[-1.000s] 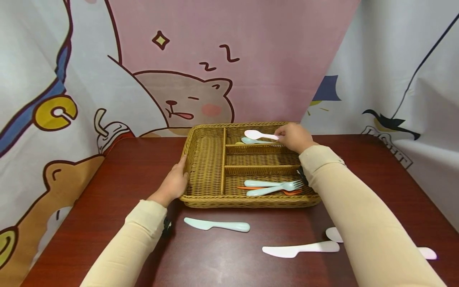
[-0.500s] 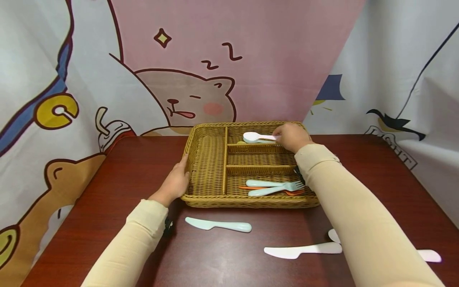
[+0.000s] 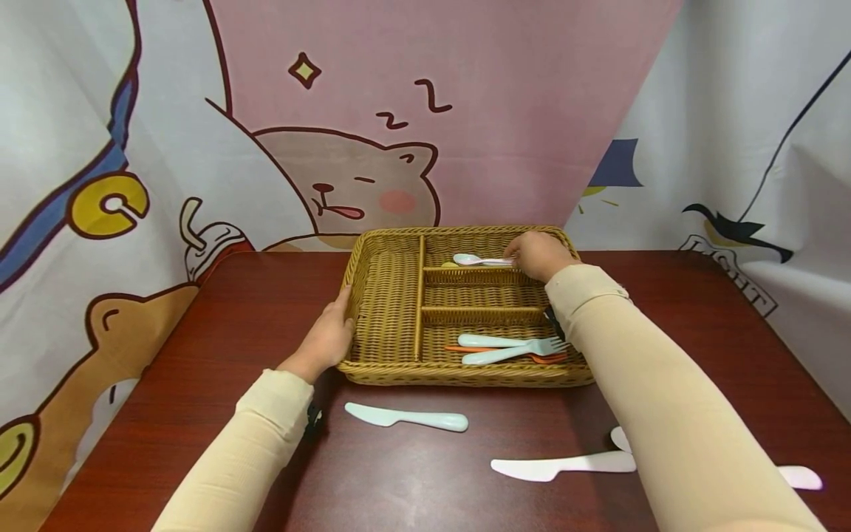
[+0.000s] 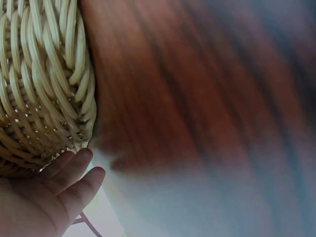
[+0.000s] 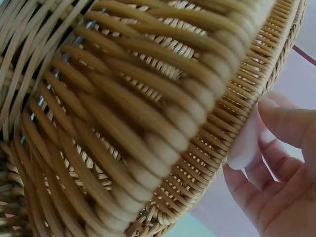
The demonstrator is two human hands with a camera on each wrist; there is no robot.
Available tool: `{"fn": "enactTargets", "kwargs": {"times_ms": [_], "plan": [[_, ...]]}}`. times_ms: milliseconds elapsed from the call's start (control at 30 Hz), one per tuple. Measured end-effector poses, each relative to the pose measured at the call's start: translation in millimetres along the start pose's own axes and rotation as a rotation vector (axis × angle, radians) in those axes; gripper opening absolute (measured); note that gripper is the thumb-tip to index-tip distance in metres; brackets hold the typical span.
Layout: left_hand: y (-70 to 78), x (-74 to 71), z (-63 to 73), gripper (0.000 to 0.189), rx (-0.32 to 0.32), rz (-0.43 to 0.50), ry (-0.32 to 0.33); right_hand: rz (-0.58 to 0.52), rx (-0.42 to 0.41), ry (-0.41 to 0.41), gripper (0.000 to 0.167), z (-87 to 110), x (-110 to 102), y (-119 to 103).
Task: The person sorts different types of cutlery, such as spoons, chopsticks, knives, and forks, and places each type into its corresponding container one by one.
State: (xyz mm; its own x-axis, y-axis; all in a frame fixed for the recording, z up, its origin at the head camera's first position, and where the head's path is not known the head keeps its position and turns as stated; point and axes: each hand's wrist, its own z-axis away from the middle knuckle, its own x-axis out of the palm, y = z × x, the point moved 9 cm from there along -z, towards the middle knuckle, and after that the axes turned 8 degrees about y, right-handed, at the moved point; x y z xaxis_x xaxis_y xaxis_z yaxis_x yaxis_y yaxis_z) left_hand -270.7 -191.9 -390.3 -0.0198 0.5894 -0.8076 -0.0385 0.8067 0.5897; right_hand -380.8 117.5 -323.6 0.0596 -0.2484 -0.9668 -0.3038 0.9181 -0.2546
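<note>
Head view: a woven wicker tray (image 3: pixel 382 310) with four compartments sits on a dark red-brown table (image 3: pixel 199 332). The right hand (image 3: pixel 540 255) is over the far compartment on the right side of the tray, fingers curled, pinching the handle end of a pale pink spoon (image 3: pixel 480 260). The spoon lies low in that compartment, bowl pointing left, on or just above a light blue spoon that is mostly hidden beneath it. The left hand (image 3: pixel 327 338) rests against the left outer wall of the tray near its front corner, fingers extended and relaxed, gripping nothing. The near right compartment holds light blue forks (image 3: pixel 512 347) lying over an orange utensil (image 3: pixel 548 358). The middle right compartment and the long left compartment show only weave. On the table in front of the tray lie a light blue knife (image 3: pixel 405 417), a white knife (image 3: pixel 561 465) and, partly covered by the right sleeve, a pale pink utensil (image 3: pixel 798 477).

Left wrist view: the fingers (image 4: pixel 74 173) lie straight beside the curved outer wall of the tray (image 4: pixel 44 84), touching or just short of it at its lower edge. The table surface (image 4: pixel 197 89) is blurred.

Right wrist view: the fingers (image 5: pixel 284 123) and thumb pinch the flat pale handle of the spoon (image 5: pixel 247 143) right against the tray's rim (image 5: pixel 232 123). The weave fills most of the picture, out of focus close up.
</note>
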Motion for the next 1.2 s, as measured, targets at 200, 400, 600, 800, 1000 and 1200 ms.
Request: {"fn": "enactTargets", "kwargs": {"times_ms": [200,400,600,800,1000,1200], "plan": [[0.0,0.3,0.1,0.062,-0.003,-0.003,-0.004,-0.013,0.006,-0.015,0.031,0.2,1.7,0.7],[2.1,0.5,1.3,0.062,-0.004,-0.006,-0.012,-0.007,-0.006,0.04,0.03,0.4,-4.5,5.8],[1.7,0.4,1.8,0.062,-0.015,-0.005,-0.021,-0.057,-0.049,0.11,0.025,3.4,-14.8,4.6],[1.7,1.7,2.3,0.062,-0.01,-0.004,-0.026,-0.188,-0.042,0.135,0.027,13.5,-24.3,5.3],[3.4,0.8,2.8,0.061,0.001,-0.006,-0.029,-0.258,-0.047,0.154,0.028,25.5,-37.9,2.3],[5.6,-0.6,3.2,0.061,0.007,-0.003,-0.026,-0.283,-0.062,0.183,0.029,40.4,-52.6,-0.2]]}}
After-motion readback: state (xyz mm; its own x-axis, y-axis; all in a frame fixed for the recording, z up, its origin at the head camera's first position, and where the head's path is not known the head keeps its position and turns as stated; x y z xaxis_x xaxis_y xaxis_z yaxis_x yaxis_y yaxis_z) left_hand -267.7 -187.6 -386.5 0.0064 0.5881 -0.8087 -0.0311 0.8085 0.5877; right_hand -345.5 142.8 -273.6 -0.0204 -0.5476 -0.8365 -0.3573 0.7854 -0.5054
